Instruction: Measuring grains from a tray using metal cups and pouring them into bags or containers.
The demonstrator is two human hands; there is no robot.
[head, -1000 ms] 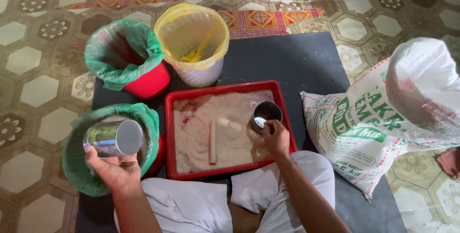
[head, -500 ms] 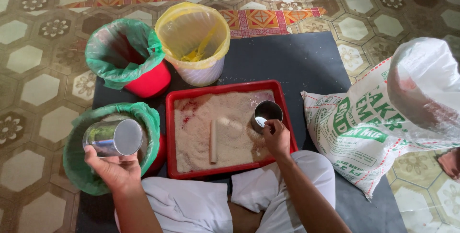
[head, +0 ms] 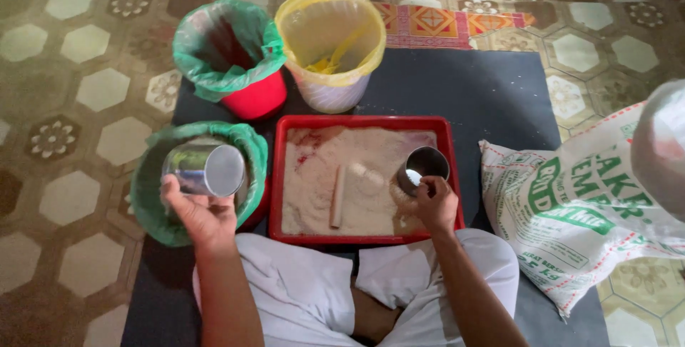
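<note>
Your left hand (head: 200, 215) holds a steel cup (head: 205, 171) tipped sideways over the green-lined bucket (head: 153, 204) — your right hand (head: 435, 204) grips another steel cup (head: 422, 168) in the red tray (head: 364, 123) of pale powder (head: 335, 168).

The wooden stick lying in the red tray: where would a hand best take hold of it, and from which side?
Grip the wooden stick around its middle, coming from straight above. It lies flat on the pale powder in the red tray, running near to far, with its long sides exposed, so fingers could likely pinch across it. The right hand, at the metal cup, is nearest.
</note>
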